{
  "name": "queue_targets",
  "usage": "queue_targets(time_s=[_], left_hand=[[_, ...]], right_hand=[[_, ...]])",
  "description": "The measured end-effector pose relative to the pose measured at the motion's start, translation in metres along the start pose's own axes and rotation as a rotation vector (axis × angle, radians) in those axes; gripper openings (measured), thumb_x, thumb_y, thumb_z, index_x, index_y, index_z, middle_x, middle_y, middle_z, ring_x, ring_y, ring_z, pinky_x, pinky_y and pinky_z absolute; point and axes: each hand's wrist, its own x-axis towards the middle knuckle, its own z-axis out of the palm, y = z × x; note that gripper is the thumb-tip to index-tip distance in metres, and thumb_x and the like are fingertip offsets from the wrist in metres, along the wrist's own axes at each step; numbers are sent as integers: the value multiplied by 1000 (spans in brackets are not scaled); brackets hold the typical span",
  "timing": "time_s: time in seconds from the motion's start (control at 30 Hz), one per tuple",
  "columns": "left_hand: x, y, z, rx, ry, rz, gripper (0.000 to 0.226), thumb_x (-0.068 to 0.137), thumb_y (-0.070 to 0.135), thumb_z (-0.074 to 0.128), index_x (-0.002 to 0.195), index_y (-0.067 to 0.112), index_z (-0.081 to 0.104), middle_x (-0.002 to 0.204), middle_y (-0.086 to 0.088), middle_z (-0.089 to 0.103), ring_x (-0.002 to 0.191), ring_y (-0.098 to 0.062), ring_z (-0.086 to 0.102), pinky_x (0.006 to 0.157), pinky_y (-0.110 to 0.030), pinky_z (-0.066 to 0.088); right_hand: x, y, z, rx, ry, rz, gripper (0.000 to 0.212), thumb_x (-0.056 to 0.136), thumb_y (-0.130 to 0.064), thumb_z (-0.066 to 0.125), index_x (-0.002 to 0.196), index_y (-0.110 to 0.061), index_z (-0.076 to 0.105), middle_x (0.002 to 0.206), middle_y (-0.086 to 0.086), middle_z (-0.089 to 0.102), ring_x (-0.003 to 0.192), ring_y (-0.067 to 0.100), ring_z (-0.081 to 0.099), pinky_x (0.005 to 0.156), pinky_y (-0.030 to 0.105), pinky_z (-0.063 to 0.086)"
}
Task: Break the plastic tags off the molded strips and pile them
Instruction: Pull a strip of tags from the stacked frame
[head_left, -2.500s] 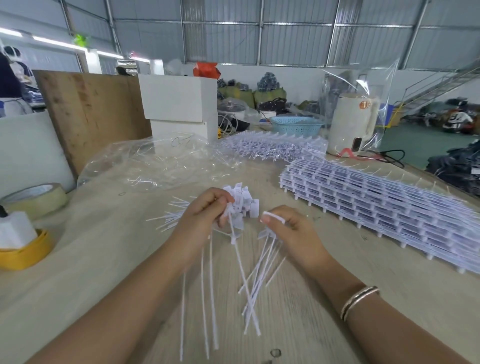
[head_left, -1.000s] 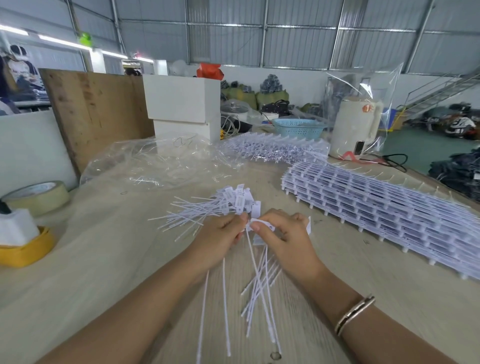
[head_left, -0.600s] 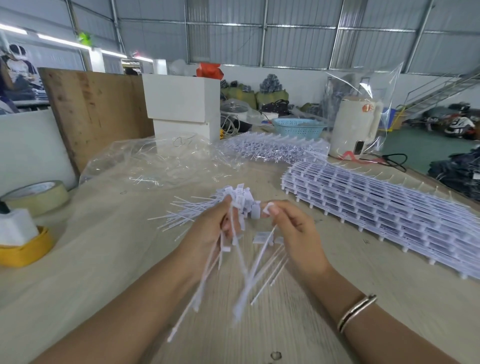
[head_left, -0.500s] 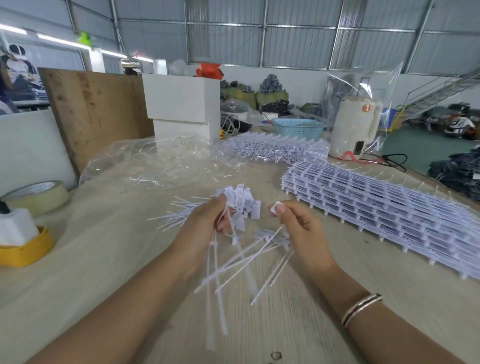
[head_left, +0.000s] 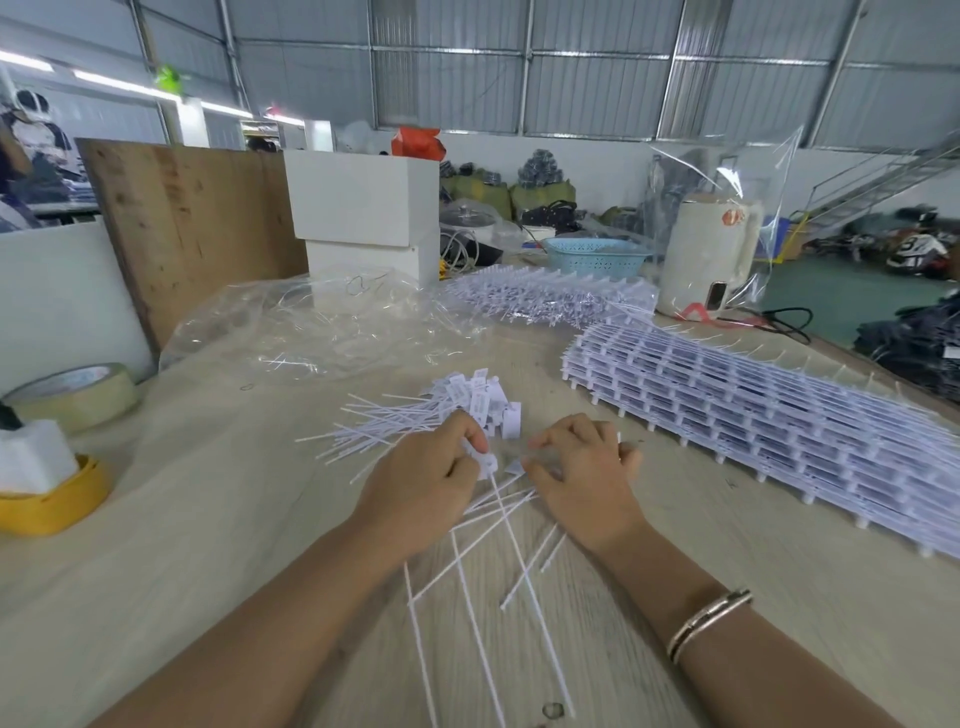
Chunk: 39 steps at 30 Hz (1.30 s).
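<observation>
My left hand (head_left: 423, 480) grips a small bunch of loose white plastic tags (head_left: 485, 551) by their heads, their thin tails trailing toward me over the table. My right hand (head_left: 584, 475) hovers close beside it, thumb and forefinger pinching at the head of another tag among several lying under it. Just beyond my hands lies the pile of broken-off tags (head_left: 431, 415), heads to the right, tails fanned left. A big stack of molded strips (head_left: 769, 410) stretches along the right side of the table.
A second stack of strips (head_left: 545, 296) lies at the back beside crumpled clear plastic (head_left: 311, 327). Tape rolls (head_left: 78, 395) and a yellow roll (head_left: 52, 501) holding white foam sit at the left. A white kettle (head_left: 709, 260) and blue basket (head_left: 595, 257) stand behind.
Both hands came down toward the table and closer together. The tags in my left hand, swinging in the air before, now lie with their tails on the table.
</observation>
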Motion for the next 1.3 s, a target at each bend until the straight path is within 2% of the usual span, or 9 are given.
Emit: queue_targets(time_s=[0.13, 0.23, 0.43, 0.53, 0.67, 0.9, 1.03, 1.13, 1.3], left_hand=[[-2, 2, 3, -14, -61, 80, 27, 87, 13, 39, 102, 36, 41, 59, 7, 49, 54, -11, 45, 58, -35, 41], [-6, 6, 8, -37, -80, 166, 31, 84, 20, 39, 107, 41, 36, 80, 16, 52, 73, -1, 51, 66, -29, 43], [-2, 2, 2, 2, 39, 214, 24, 87, 14, 51, 104, 31, 49, 98, 22, 46, 67, 2, 50, 58, -16, 34], [-1, 2, -4, 105, 73, 172, 7, 90, 31, 50, 84, 32, 53, 79, 17, 52, 61, -4, 50, 56, -26, 37], [1, -1, -4, 107, 51, 147, 38, 92, 41, 45, 62, 17, 49, 50, 4, 41, 49, -10, 39, 51, -27, 28], [1, 6, 2, -402, -20, -30, 34, 95, 17, 51, 62, 12, 52, 51, 12, 42, 52, -4, 39, 53, -18, 30], [1, 8, 6, -628, -24, -127, 33, 96, 19, 48, 66, 7, 55, 58, 1, 45, 54, -6, 41, 58, -18, 34], [4, 10, 4, -873, 47, -248, 40, 97, 23, 45, 57, 17, 49, 53, 5, 43, 51, -8, 38, 56, -18, 34], [6, 4, -5, -641, 101, -91, 39, 96, 11, 47, 57, 16, 45, 49, 13, 42, 48, 2, 41, 52, -9, 33]], right_hand=[[-6, -13, -11, 247, 88, -106, 29, 91, -46, 39, 101, -35, 65, 105, -20, 50, 104, 2, 36, 81, 29, 15], [-12, -21, -12, 402, -36, -143, 35, 89, -50, 37, 88, -30, 65, 92, -18, 56, 100, 0, 41, 96, 37, 19], [-12, -20, -14, 513, -29, -116, 30, 94, -24, 55, 67, -32, 45, 68, -16, 47, 77, -1, 45, 91, 36, 21], [-13, -21, -15, 611, 11, -86, 31, 95, -22, 52, 66, -31, 43, 64, -13, 43, 70, 3, 39, 92, 36, 25], [-14, -20, -17, 676, -73, -31, 30, 91, -26, 56, 64, -33, 47, 71, -9, 45, 85, 19, 40, 98, 39, 26], [-14, -21, -21, 879, -112, -166, 11, 85, -15, 66, 75, -17, 71, 64, -12, 57, 72, 0, 51, 78, 26, 41], [-13, -22, -19, 775, 16, -212, 20, 86, -30, 64, 72, -45, 67, 69, -26, 61, 80, 1, 53, 89, 58, 36], [-13, -24, -20, 818, 58, -187, 22, 84, -35, 60, 72, -53, 64, 70, -28, 62, 79, 2, 54, 90, 63, 33], [-10, -19, -15, 881, 24, -42, 24, 87, -29, 64, 69, -45, 64, 78, -4, 57, 96, 31, 52, 94, 55, 36]])
